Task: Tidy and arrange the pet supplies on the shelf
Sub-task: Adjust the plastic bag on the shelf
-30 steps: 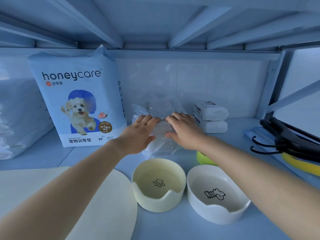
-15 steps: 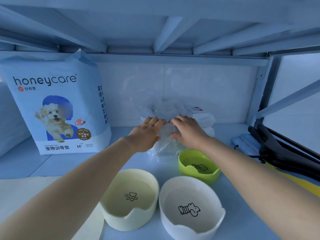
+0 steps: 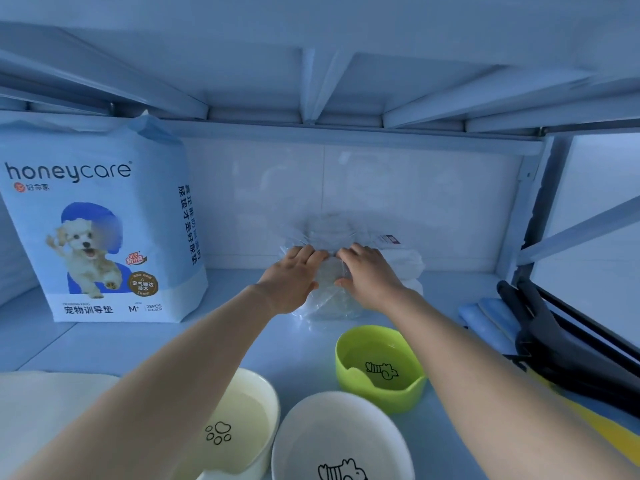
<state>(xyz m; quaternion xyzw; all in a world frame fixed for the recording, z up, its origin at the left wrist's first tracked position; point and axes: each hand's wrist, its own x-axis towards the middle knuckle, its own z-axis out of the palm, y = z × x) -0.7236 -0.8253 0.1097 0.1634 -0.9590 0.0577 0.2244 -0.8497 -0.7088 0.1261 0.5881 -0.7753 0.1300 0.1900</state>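
Observation:
A clear plastic bag (image 3: 329, 299) with pale contents stands near the back of the shelf (image 3: 104, 344). My left hand (image 3: 294, 282) grips its left side and my right hand (image 3: 367, 275) grips its right side, fingers curled over the crumpled top. Behind the bag lie stacked white wipe packs (image 3: 403, 261), partly hidden. A green bowl (image 3: 381, 368), a cream bowl (image 3: 242, 427) with a paw print and a white bowl (image 3: 343, 441) sit in front. A blue honeycare pad pack (image 3: 100, 230) stands upright at the left.
Black hangers (image 3: 561, 344) and blue folded cloths (image 3: 491, 320) lie at the right, over something yellow (image 3: 602, 434). A cream mat (image 3: 52, 417) lies front left. The shelf above hangs low over everything.
The view has shifted right and down; the pad pack slid toward the left edge and the green bowl came into full view. Both hands stay on the bag, pushed slightly further back.

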